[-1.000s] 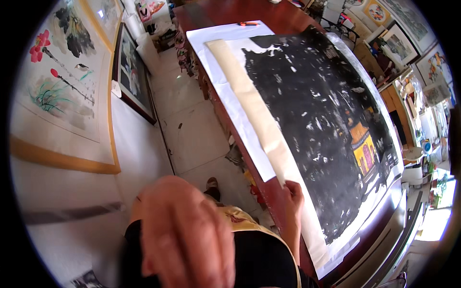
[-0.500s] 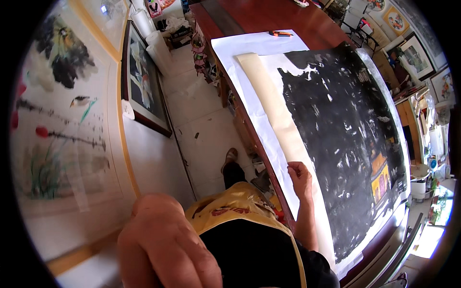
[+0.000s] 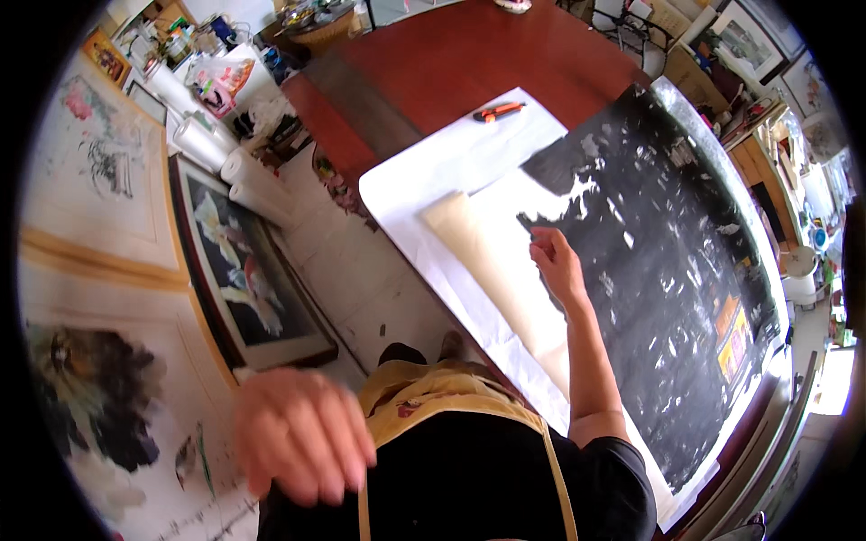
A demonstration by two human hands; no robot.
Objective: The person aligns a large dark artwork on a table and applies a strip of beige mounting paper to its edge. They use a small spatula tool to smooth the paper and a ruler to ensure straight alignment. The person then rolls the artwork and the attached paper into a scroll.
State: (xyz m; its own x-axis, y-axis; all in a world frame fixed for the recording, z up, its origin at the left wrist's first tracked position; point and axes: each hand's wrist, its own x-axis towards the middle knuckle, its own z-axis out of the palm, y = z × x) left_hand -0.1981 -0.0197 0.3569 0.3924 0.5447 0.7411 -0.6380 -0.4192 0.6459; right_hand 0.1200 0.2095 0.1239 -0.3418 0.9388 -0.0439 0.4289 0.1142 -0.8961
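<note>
A large sheet painted mostly black (image 3: 649, 298), with ragged white patches and a small yellow-and-orange patch near its right side, lies on white paper (image 3: 406, 185) on the dark red table (image 3: 487, 45). Along the sheet's left side runs a beige curled edge (image 3: 483, 257). Over the border between white and black is my right hand (image 3: 557, 268), its fingertips pinched together; whatever is between them is too small to make out. My left hand (image 3: 302, 433) hangs in the air in front of my apron, away from the table. Motion blurs its fingers.
An orange and black utility knife (image 3: 499, 113) lies at the far end of the white paper. To my left, a framed picture (image 3: 239, 261) leans beside white paper rolls (image 3: 203, 140). Cluttered shelving (image 3: 767, 171) stands beyond the table on the right.
My right hand has moved farther up along the sheet, from its curled left edge to the edge of the black area. The view has turned, and my left hand still hangs beside me.
</note>
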